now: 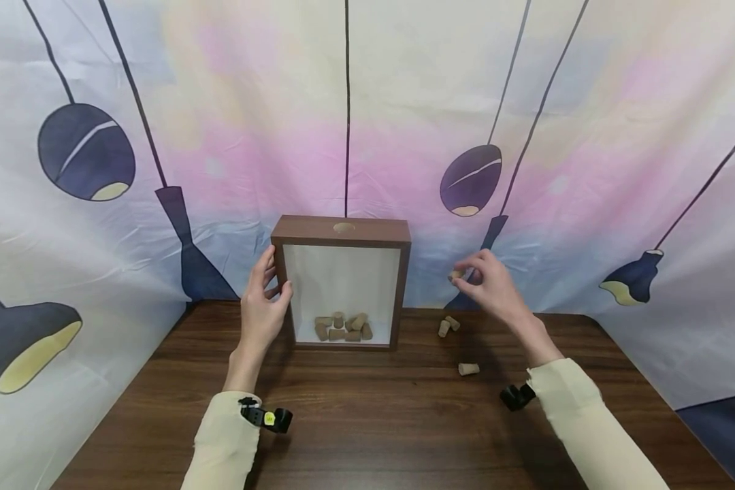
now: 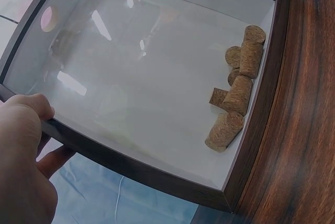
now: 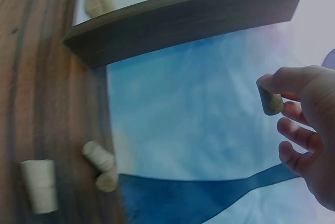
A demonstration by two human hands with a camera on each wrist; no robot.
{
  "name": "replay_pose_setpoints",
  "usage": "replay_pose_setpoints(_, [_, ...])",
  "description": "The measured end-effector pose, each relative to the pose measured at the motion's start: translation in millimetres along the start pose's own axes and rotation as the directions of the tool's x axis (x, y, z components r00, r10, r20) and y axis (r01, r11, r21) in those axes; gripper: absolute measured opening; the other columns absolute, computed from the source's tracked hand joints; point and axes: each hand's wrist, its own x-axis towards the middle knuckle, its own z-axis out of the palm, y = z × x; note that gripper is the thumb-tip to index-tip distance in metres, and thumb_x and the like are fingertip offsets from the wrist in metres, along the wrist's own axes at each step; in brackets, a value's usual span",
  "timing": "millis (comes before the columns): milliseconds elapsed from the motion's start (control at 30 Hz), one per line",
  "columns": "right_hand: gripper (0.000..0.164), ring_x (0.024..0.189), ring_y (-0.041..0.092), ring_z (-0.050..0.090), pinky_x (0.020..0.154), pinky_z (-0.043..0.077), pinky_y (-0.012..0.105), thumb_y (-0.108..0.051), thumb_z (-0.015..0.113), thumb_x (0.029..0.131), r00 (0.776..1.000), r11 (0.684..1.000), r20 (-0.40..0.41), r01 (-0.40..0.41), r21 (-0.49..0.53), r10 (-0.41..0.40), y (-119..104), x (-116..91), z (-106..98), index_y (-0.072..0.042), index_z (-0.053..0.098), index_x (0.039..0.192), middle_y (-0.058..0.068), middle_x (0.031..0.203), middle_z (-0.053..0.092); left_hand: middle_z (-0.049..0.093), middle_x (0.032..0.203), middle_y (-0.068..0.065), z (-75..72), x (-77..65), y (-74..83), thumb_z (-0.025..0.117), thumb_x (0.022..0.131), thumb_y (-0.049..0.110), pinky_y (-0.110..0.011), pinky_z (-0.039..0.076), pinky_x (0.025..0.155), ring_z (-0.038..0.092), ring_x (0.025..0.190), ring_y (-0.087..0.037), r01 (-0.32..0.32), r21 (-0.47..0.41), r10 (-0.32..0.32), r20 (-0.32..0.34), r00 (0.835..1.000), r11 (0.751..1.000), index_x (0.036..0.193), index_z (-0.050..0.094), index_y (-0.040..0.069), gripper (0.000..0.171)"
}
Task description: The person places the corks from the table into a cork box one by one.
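A brown shadow box frame (image 1: 403, 286) with a clear front and a round hole (image 1: 344, 228) in its top stands upright on the table. Several corks (image 1: 337, 333) lie at the bottom inside it. My left hand (image 1: 262, 306) holds the frame by its left side, thumb at the front edge, as the left wrist view also shows. To the right of the frame, my right hand (image 1: 493, 282) is raised above the table and pinches a cork (image 3: 270, 99) between thumb and fingertips. Below it, two corks (image 1: 448, 326) lie touching, and a single cork (image 1: 468, 369) lies nearer me.
The dark wooden table (image 1: 367, 422) reaches back to a hanging cloth (image 1: 392, 136) printed with lamps, close behind the frame. Cloth also hangs at the left and right sides. A black wrist camera (image 1: 275, 420) sits on the left sleeve, another (image 1: 517, 397) on the right.
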Motion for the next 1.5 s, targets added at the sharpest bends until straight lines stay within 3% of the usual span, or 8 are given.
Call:
replay_pose_setpoints(233, [0.022, 0.078, 0.024, 0.053, 0.070, 0.044, 0.035, -0.010, 0.077, 0.085, 0.996, 0.999, -0.067, 0.054, 0.002, -0.054, -19.5, 20.1, -14.1, -0.003, 0.074, 0.106, 0.013, 0.102, 0.059, 0.051, 0.134, -0.032, 0.0, 0.3, -0.1, 0.061, 0.087, -0.017, -0.064, 0.054, 0.079, 0.058, 0.117, -0.050, 0.006, -0.005, -0.006, -0.002, 1.000, 1.000, 0.148, 0.043, 0.001, 0.066])
replay_pose_setpoints(567, [0.022, 0.085, 0.021, 0.054, 0.075, 0.045, 0.037, -0.016, 0.076, 0.088, 0.992, 0.994, -0.074, 0.105, 0.011, -0.103, -56.9, 50.3, -25.1, -0.006, 0.074, 0.108, 0.010, 0.113, 0.060, 0.052, 0.133, -0.031, -0.8, 0.4, 0.0, 0.061, 0.086, -0.017, -0.063, 0.055, 0.079, 0.059, 0.116, -0.049, 0.009, -0.008, -0.009, -0.001, 1.000, 1.000, 0.147, 0.043, 0.001, 0.066])
replay_pose_setpoints(867, [0.023, 0.083, 0.019, 0.054, 0.077, 0.047, 0.033, -0.014, 0.077, 0.086, 0.976, 0.977, -0.108, 0.199, 0.079, -0.190, -103.9, 83.7, -27.0, -0.006, 0.074, 0.107, 0.007, 0.102, 0.060, 0.052, 0.133, -0.033, -1.8, 0.6, -0.5, 0.061, 0.086, -0.018, -0.064, 0.054, 0.079, 0.059, 0.116, -0.050, 0.004, -0.010, -0.004, 0.002, 1.000, 1.000, 0.147, 0.043, -0.001, 0.065])
replay_pose_setpoints(1200, [0.021, 0.086, 0.024, 0.051, 0.077, 0.041, 0.029, -0.012, 0.074, 0.087, 0.976, 0.970, 0.017, 0.214, 0.116, -0.217, -143.0, 112.0, -10.5, -0.004, 0.073, 0.107, 0.008, 0.102, 0.059, 0.052, 0.133, -0.033, -2.1, 1.0, 0.1, 0.062, 0.086, -0.017, -0.063, 0.055, 0.079, 0.059, 0.115, -0.050, -0.001, -0.015, 0.001, 0.003, 1.000, 1.000, 0.146, 0.044, -0.002, 0.065])
replay_pose_setpoints(1500, [0.020, 0.091, 0.019, 0.058, 0.081, 0.051, 0.029, -0.018, 0.073, 0.090, 0.968, 0.982, 0.162, 0.187, 0.039, -0.190, -160.9, 123.3, 11.2, -0.008, 0.073, 0.107, 0.005, 0.104, 0.056, 0.052, 0.132, -0.032, -1.7, 0.5, 2.7, 0.061, 0.086, -0.018, -0.063, 0.055, 0.078, 0.059, 0.115, -0.050, -0.007, -0.012, 0.007, 0.006, 1.000, 1.000, 0.146, 0.043, -0.002, 0.065])
